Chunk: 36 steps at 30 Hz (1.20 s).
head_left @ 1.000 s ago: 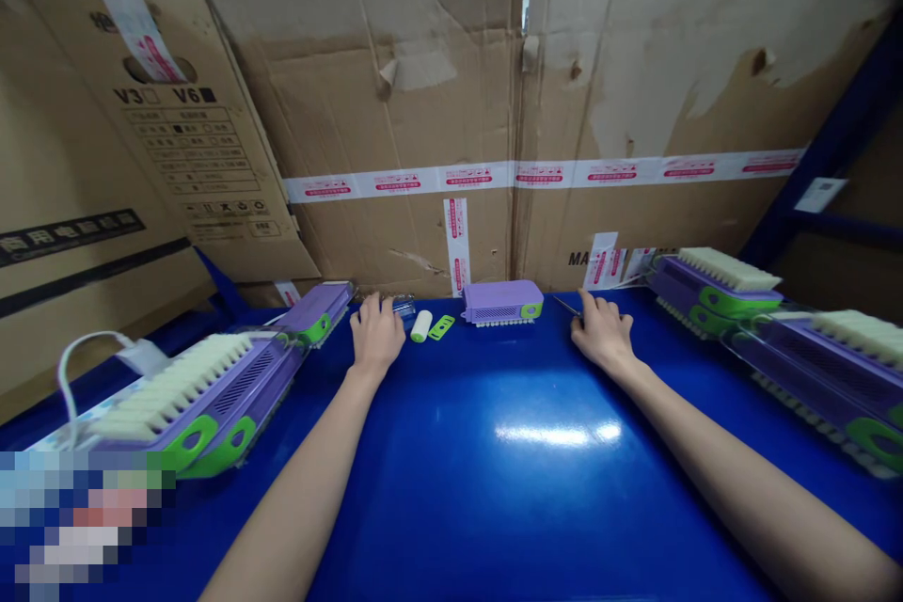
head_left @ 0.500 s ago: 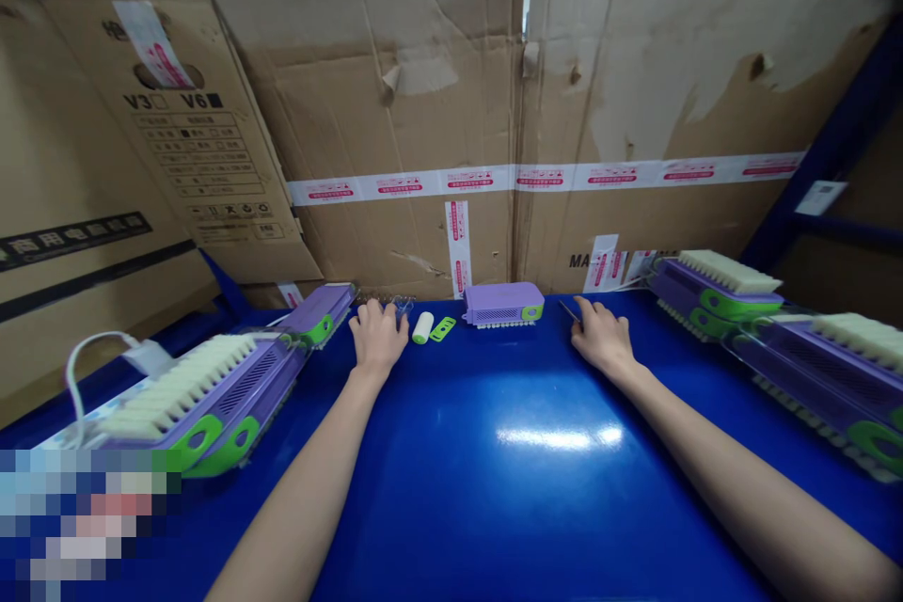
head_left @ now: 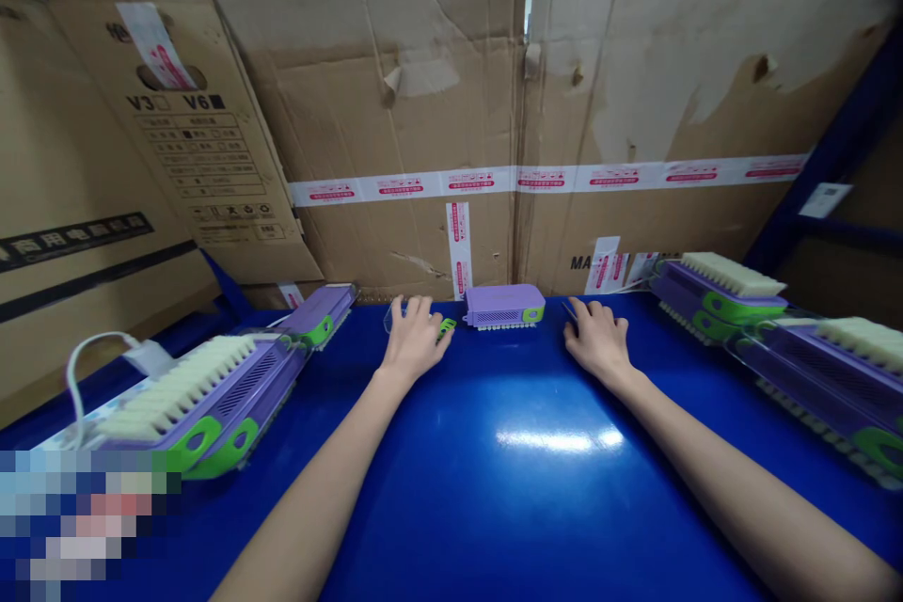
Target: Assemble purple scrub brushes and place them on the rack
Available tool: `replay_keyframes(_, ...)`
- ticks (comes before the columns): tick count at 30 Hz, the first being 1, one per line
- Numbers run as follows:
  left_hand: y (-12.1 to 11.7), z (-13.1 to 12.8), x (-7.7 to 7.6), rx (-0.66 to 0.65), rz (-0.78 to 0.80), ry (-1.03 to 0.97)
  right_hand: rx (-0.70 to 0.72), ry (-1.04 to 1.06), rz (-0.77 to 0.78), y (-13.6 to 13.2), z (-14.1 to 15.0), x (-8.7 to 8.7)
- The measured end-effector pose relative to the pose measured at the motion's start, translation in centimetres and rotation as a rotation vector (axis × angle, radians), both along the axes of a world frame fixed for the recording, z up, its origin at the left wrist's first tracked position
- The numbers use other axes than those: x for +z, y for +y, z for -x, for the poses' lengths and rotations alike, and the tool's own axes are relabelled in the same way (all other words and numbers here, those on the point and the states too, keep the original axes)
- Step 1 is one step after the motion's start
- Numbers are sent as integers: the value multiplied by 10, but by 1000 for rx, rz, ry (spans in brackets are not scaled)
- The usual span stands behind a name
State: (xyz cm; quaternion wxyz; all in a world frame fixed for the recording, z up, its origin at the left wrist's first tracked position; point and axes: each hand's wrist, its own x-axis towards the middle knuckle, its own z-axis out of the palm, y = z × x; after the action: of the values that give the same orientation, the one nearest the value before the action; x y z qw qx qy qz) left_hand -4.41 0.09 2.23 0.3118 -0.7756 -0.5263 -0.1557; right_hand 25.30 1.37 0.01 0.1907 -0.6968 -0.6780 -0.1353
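My left hand [head_left: 415, 339] is over the far middle of the blue table, its fingers stretched forward and its thumb apart. Just past its thumb shows part of a flat green plastic piece [head_left: 447, 328]. A clear item [head_left: 388, 318] peeks out by its fingertips. What lies under the palm is hidden. My right hand [head_left: 598, 336] rests closed on the table around a thin dark stick-like tool [head_left: 568, 310], mostly covered by the fingers. Between the hands, at the back, a purple case [head_left: 502, 305] with a green corner and white bristle-like teeth below lies on the table.
More purple-green units with pale ribbed blocks [head_left: 187, 386] line the left, near a white cable [head_left: 76, 376]. Similar units [head_left: 734, 275] sit at right. Cardboard walls [head_left: 395, 132] close off the back and left side. Light reflects off the blue table [head_left: 494, 508].
My left hand has moved right, covering the small white cylinder with a green end and most of the green piece. My right hand has stayed nearly in place, with the thin tool.
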Motion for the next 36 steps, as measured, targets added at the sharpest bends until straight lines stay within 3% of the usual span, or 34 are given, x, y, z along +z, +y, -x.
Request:
replay_keyframes(5, 3, -2, -11, -19, 147, 38, 111, 10, -135, -5, 5, 3)
replay_keyframes(9, 3, 3, -7, -67, 173, 38, 457, -70, -314, -14, 16, 8)
replay_keyframes(12, 0, 1, 1, -137, 213, 66, 684, -157, -316, -19, 28, 8)
replay_keyframes(16, -9, -10, 10, -202, 324, 134, 681, -178, -246, -18, 38, 5)
replay_keyframes(20, -22, -32, 10, -291, 371, 119, 631, -150, -190, -14, 39, 3)
replay_keyframes(23, -28, -47, 6, -405, 331, 64, 624, -129, -172, -14, 38, 2)
replay_keyframes(26, -24, -45, 9, -447, 216, -9, 677, -111, -183, -17, 38, 4)
replay_keyframes(29, -9, -18, 15, -329, 11, -175, 792, -109, -188, -23, 38, 8)
replay_keyframes(32, 8, 25, 16, -105, -136, -386, 910, -102, -158, -31, 40, 12)
replay_keyframes(36, 23, 69, 7, 202, -65, -512, 954, -102, -77, -39, 48, 14)
